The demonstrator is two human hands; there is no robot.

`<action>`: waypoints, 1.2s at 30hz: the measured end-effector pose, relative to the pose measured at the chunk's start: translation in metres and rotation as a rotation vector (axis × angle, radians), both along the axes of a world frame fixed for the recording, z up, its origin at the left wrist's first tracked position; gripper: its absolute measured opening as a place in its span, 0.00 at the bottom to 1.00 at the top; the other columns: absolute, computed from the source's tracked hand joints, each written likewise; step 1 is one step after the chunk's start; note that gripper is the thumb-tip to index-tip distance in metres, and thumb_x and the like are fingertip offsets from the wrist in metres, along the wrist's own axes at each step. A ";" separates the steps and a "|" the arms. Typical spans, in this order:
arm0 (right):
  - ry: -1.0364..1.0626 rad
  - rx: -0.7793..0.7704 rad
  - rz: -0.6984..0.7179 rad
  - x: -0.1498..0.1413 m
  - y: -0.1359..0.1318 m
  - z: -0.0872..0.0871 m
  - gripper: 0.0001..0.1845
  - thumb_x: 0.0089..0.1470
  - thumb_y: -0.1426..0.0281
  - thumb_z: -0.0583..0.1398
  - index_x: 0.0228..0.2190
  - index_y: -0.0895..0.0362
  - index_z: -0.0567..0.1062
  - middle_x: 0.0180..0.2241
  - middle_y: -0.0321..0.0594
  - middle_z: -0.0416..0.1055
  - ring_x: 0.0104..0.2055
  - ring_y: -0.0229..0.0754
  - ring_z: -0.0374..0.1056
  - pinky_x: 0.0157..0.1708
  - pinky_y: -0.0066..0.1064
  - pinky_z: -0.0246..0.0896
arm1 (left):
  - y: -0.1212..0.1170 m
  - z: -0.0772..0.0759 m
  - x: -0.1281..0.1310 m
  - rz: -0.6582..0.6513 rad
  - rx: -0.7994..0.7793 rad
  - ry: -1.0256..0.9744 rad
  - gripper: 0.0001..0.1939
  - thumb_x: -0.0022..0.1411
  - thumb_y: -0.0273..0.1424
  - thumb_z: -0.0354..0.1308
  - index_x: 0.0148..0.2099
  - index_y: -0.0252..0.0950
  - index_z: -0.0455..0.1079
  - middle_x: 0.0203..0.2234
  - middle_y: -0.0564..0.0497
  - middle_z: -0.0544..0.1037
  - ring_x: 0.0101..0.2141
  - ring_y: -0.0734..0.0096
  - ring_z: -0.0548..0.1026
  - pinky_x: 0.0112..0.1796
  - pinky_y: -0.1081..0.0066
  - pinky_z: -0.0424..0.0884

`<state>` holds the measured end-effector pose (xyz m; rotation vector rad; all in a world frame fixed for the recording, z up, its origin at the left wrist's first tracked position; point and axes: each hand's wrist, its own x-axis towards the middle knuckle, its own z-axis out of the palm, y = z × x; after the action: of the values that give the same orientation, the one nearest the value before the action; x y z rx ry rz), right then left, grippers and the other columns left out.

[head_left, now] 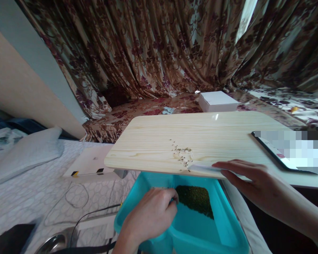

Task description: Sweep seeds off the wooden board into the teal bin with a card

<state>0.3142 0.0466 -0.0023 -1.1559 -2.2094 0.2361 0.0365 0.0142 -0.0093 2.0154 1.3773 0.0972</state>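
A pale wooden board (201, 137) lies across the bed with a few small green seeds (184, 157) scattered near its front edge. My right hand (251, 181) rests at that edge, fingers closed on a thin white card (204, 168) lying flat beside the seeds. Below the edge stands a turquoise plastic tub (222, 225) holding a heap of green seeds (196, 199). My left hand (151, 211) reaches into the tub, fingers curled at the edge of the heap; what they hold is hidden.
A phone (283, 155) lies on the board's right side. A white box (217, 100) sits behind the board before the floral curtain (159, 46). A flat white carton (91, 162), a cable (76, 195) and a metal bowl (51, 243) lie left on the bedsheet.
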 end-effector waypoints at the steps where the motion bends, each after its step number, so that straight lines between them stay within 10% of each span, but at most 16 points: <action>1: 0.005 -0.005 0.002 0.000 0.000 0.000 0.14 0.61 0.65 0.56 0.43 0.49 0.80 0.39 0.40 0.81 0.37 0.46 0.78 0.35 0.36 0.75 | 0.000 0.000 0.000 0.001 -0.003 0.007 0.16 0.63 0.28 0.45 0.43 0.39 0.74 0.41 0.49 0.80 0.45 0.60 0.74 0.47 0.66 0.64; 36: -0.020 0.036 -0.089 -0.002 0.010 -0.001 0.17 0.61 0.65 0.53 0.43 0.52 0.80 0.38 0.42 0.82 0.34 0.46 0.79 0.29 0.35 0.75 | -0.002 0.002 -0.002 0.045 -0.006 -0.006 0.16 0.62 0.29 0.45 0.41 0.40 0.74 0.38 0.50 0.79 0.43 0.61 0.74 0.44 0.67 0.64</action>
<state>0.3119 0.0561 -0.0033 -1.2389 -2.1646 0.1479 0.0344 0.0117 -0.0078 1.9786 1.4181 0.1188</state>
